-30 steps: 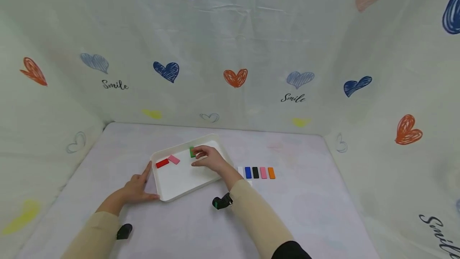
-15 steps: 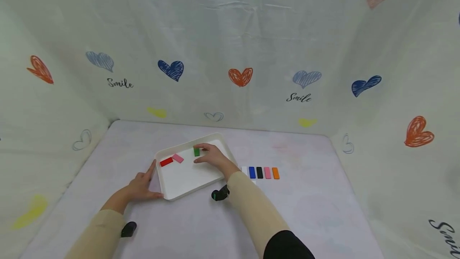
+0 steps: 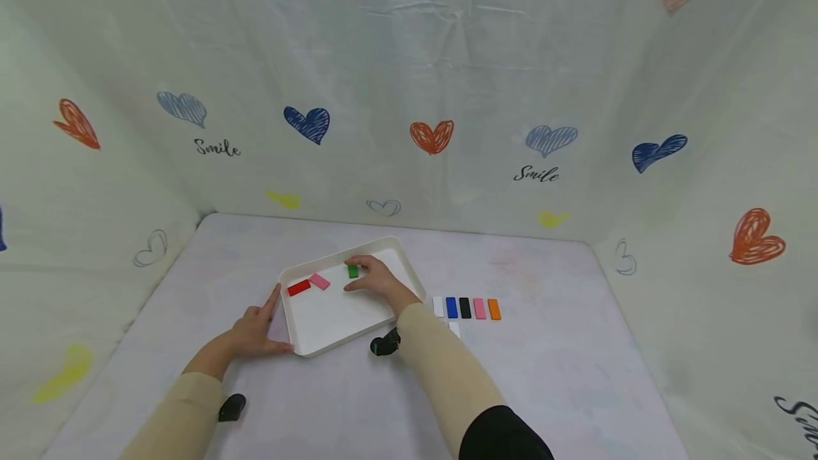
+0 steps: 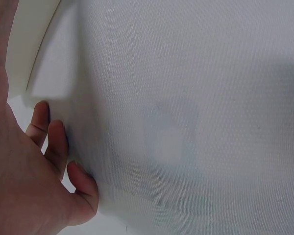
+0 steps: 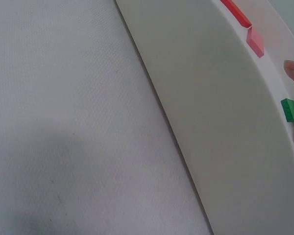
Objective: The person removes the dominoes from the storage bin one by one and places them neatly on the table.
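My left hand [image 3: 252, 332] touches the left wall of a shallow white tray [image 3: 332, 318], its thumb and index finger spread along the edge. The left wrist view shows my left hand [image 4: 44, 181] with several fingertips beside pale surfaces. Inside the tray, my right hand [image 3: 377, 282] is at a small green block [image 3: 353, 272], with index finger beyond it and thumb apart on the near side. In the right wrist view a finger is close to the green block [image 5: 290, 110]; contact is unclear. A red block [image 3: 298, 287] and a pink block [image 3: 319, 281] lie farther left.
Right of the tray, a row holds white [image 3: 438, 307], blue [image 3: 451, 307], black [image 3: 465, 308], pink [image 3: 479, 308] and orange [image 3: 494, 309] blocks. Another white block [image 3: 454, 329] lies below, partly hidden by the sleeve. Heart-printed cloth hangs behind the table.
My right hand has shifted slightly left and away over the tray, leaving more of the green block visible. My left hand stays at the tray wall. The head view has turned a little left.
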A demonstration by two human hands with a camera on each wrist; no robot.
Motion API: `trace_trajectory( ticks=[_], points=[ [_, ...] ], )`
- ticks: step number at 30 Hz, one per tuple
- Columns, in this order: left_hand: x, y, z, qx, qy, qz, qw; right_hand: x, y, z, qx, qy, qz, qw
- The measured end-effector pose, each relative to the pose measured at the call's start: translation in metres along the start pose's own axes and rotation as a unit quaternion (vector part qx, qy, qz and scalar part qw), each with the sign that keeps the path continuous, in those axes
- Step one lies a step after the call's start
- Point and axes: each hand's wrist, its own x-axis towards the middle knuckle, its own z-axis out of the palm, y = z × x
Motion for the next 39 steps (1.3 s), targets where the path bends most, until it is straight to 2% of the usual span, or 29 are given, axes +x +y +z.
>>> trace_trajectory(
  ticks=[4,11,20,30,39],
  points=[
    [0.0002,-0.0003,0.0000,-0.002,-0.004,-0.002,1.0000,0.0001,-0.0004,0.0014,-0.006,0.002,0.003,1.0000],
    [-0.0010,0.0015,-0.0024,0.002,-0.002,0.003,1.0000,-0.0005,0.0033,0.0031,-0.049,-0.001,0.013,0.9987],
    [-0.0024,0.0013,-0.0031,-0.006,-0.001,0.009,0.9999,-0.0074,0.0005,0.0017,-0.046,-0.007,0.019,0.9987],
    [-0.0020,0.0035,-0.0040,0.001,0.002,0.006,1.0000,-0.0082,0.0055,-0.0013,-0.052,-0.005,0.006,0.9986],
    [-0.0029,0.0038,-0.0040,-0.001,-0.001,-0.002,1.0000,-0.0095,0.0080,-0.0003,-0.076,-0.008,-0.003,0.9971]
  ],
)
